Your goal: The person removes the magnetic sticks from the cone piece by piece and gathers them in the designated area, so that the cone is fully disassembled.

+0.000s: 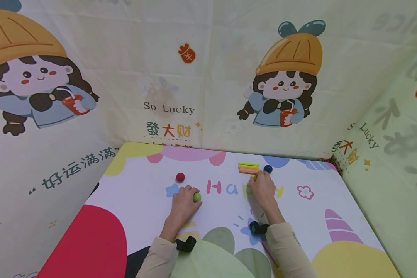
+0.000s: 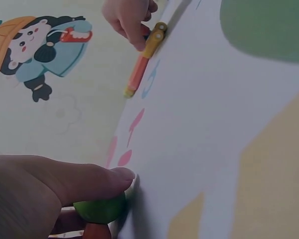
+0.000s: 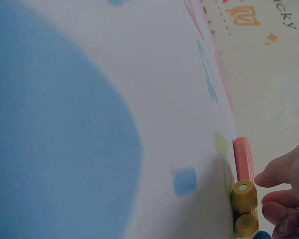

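My left hand (image 1: 185,202) holds a green ball (image 1: 197,197) low over the table, its thumb against one side. In the left wrist view, the green ball (image 2: 102,209) shows beneath the thumb, above a reddish-brown part. A red ball (image 1: 180,177) lies just beyond this hand. My right hand (image 1: 263,187) reaches down to a yellow piece (image 1: 253,177) with metal-dotted round ends (image 3: 243,188). Its fingertips are right by that piece; whether they grip it is hidden. Behind it, several coloured sticks (image 1: 248,165) lie side by side. A dark blue ball (image 1: 268,168) sits beside them.
The white table mat (image 1: 299,212) carries printed shapes and letters. Printed cloth walls (image 1: 212,88) enclose its back and sides. A thin dark pinkish stick (image 1: 270,255) lies by the right forearm. Black wrist cameras (image 1: 185,244) jut from both sleeves.
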Demonstrator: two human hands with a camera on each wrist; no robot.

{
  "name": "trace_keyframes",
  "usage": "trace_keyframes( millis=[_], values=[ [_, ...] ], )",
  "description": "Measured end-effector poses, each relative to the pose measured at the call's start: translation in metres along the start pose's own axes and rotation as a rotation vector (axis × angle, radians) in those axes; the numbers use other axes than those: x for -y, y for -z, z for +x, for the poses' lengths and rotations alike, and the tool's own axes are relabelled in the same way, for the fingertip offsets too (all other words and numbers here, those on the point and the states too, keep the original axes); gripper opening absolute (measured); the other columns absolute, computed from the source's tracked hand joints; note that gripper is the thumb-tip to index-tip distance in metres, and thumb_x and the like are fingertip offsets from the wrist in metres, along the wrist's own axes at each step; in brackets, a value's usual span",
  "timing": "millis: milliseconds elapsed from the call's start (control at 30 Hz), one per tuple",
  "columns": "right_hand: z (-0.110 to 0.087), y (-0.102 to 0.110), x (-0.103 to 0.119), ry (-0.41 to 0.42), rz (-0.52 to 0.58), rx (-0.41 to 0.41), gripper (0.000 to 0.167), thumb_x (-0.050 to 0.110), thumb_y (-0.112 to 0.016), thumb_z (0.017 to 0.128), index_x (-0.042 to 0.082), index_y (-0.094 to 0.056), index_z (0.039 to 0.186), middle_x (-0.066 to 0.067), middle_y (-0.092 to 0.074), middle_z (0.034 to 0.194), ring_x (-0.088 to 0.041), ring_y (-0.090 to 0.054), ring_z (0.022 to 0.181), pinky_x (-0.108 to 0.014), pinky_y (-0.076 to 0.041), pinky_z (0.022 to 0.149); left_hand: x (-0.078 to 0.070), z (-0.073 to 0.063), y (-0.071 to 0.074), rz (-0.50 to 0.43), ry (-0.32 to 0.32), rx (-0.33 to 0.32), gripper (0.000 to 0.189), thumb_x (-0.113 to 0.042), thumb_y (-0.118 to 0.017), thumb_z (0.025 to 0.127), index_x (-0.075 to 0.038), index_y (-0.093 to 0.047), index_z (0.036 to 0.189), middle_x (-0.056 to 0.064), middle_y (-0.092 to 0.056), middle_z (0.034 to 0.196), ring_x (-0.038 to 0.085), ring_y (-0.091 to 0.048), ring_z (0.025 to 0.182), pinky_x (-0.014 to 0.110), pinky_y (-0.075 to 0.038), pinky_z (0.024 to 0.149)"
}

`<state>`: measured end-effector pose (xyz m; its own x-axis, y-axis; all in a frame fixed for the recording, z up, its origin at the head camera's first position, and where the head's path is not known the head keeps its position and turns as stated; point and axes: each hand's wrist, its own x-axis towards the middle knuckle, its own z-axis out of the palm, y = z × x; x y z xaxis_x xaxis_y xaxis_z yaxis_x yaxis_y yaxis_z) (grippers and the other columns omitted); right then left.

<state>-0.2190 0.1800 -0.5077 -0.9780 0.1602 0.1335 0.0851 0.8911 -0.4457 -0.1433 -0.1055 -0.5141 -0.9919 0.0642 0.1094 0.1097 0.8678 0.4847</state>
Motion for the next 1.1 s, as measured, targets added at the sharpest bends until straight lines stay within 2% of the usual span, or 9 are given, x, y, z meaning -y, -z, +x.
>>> trace_keyframes(
  millis=[300, 600, 667, 733, 867, 1100],
  values=[
    [-0.005, 0.005, 0.014, 0.031, 0.077, -0.013, 0.032, 0.023, -0.058, 0.094, -0.005, -0.065, 0.107, -0.018, -0.06, 0.098, -0.028, -0.056, 0.081, -0.037, -0.049, 0.068, -0.001, -0.001, 0.005, 0.014, -0.001, 0.038, 0.048, -0.024, -0.081, 0.083, -0.008, -0.067, 0.126, 0.013, -0.065, 0.118, 0.03, -0.056, 0.103, 0.05, -0.05, 0.081],
    [-0.012, 0.003, 0.029, 0.066, 0.093, -0.002, 0.03, 0.025, -0.064, 0.094, -0.001, -0.066, 0.109, -0.015, -0.063, 0.098, -0.026, -0.056, 0.081, -0.036, -0.05, 0.071, 0.007, -0.002, 0.015, -0.024, -0.003, 0.081, 0.041, -0.006, -0.07, 0.083, -0.003, -0.067, 0.123, 0.016, -0.063, 0.116, 0.034, -0.056, 0.105, 0.059, -0.049, 0.089],
    [-0.014, 0.0, 0.031, 0.085, 0.108, -0.014, 0.029, 0.024, -0.065, 0.094, -0.001, -0.066, 0.107, -0.016, -0.064, 0.097, -0.027, -0.057, 0.081, -0.038, -0.051, 0.073, 0.01, -0.002, 0.017, -0.027, 0.001, 0.091, 0.039, -0.005, -0.069, 0.082, -0.002, -0.068, 0.121, 0.016, -0.063, 0.114, 0.033, -0.057, 0.102, 0.057, -0.05, 0.088],
    [-0.015, -0.002, 0.033, 0.107, 0.12, -0.024, 0.027, 0.022, -0.066, 0.093, -0.002, -0.066, 0.105, -0.016, -0.066, 0.095, -0.028, -0.057, 0.081, -0.039, -0.051, 0.074, 0.013, -0.001, 0.018, -0.044, 0.019, 0.105, 0.037, -0.004, -0.069, 0.082, -0.001, -0.068, 0.119, 0.016, -0.062, 0.112, 0.03, -0.056, 0.097, 0.05, -0.052, 0.085],
    [-0.018, -0.006, 0.039, 0.116, 0.138, 0.001, 0.025, 0.02, -0.068, 0.092, -0.001, -0.067, 0.106, -0.016, -0.066, 0.094, -0.026, -0.056, 0.081, -0.038, -0.05, 0.076, 0.016, 0.0, 0.021, -0.071, 0.029, 0.116, 0.027, -0.003, -0.068, 0.084, 0.0, -0.07, 0.111, 0.014, -0.062, 0.103, 0.025, -0.054, 0.087, 0.039, -0.051, 0.077],
    [-0.025, -0.008, 0.051, 0.116, 0.166, 0.069, 0.029, 0.023, -0.071, 0.091, 0.002, -0.067, 0.111, -0.012, -0.065, 0.097, -0.022, -0.056, 0.084, -0.034, -0.054, 0.077, 0.017, 0.001, 0.022, -0.086, 0.02, 0.11, 0.018, -0.005, -0.067, 0.087, -0.001, -0.072, 0.103, 0.011, -0.062, 0.096, 0.023, -0.054, 0.085, 0.038, -0.051, 0.079]
  ],
)
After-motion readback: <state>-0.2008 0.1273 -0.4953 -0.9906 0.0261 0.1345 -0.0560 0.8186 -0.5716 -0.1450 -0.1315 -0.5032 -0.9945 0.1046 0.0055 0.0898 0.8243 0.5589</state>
